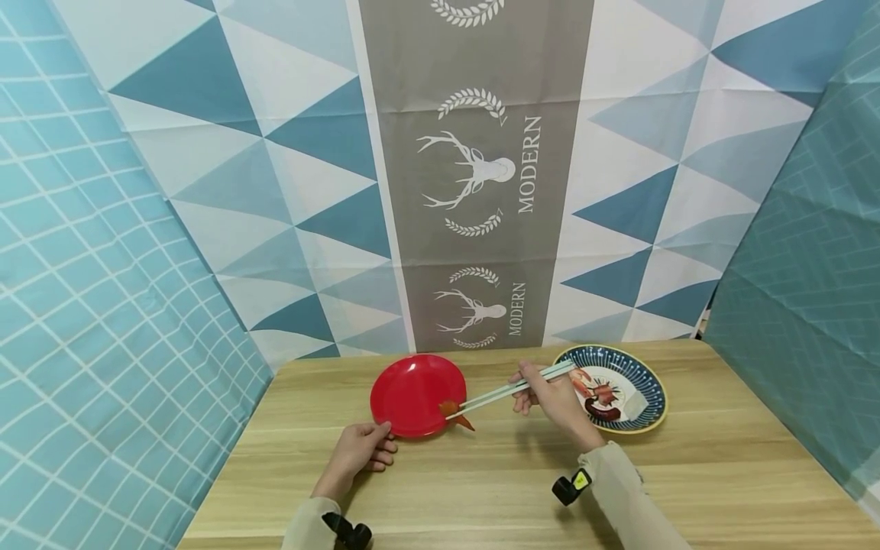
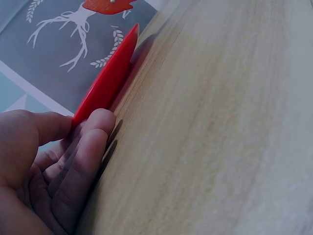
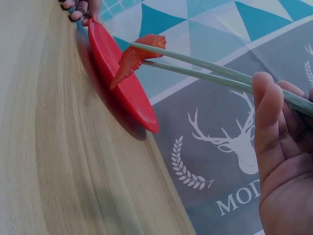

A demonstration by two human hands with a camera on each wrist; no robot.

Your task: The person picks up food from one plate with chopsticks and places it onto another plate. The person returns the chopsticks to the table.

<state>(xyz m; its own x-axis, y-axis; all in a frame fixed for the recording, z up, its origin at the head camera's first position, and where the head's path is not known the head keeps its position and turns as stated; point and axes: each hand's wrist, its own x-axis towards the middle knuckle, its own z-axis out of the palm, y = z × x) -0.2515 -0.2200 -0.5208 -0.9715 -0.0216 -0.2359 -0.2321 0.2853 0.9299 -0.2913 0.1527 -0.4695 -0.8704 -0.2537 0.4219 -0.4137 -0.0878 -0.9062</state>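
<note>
My left hand (image 1: 360, 451) pinches the near left rim of a round red plate (image 1: 409, 389) between thumb and fingers. In my right hand (image 1: 553, 397) is a pair of pale green chopsticks (image 1: 509, 390), slanting down to the left. Their tips grip an orange-red, claw-shaped food piece (image 3: 131, 62), which hangs over the plate's right edge in the head view. Its exact kind is unclear. The left wrist view shows the plate (image 2: 110, 78) edge-on, with my curled fingers (image 2: 80, 161) beside its rim; whether the plate's base touches the table cannot be told.
To the right, behind my right hand, stands a patterned blue and white dish (image 1: 653, 374) with a yellow rim. A dark red, curved piece (image 1: 603, 411) and reddish shapes lie in it, some possibly printed. The wooden table (image 1: 467, 489) meets a patterned cloth backdrop (image 1: 474, 252).
</note>
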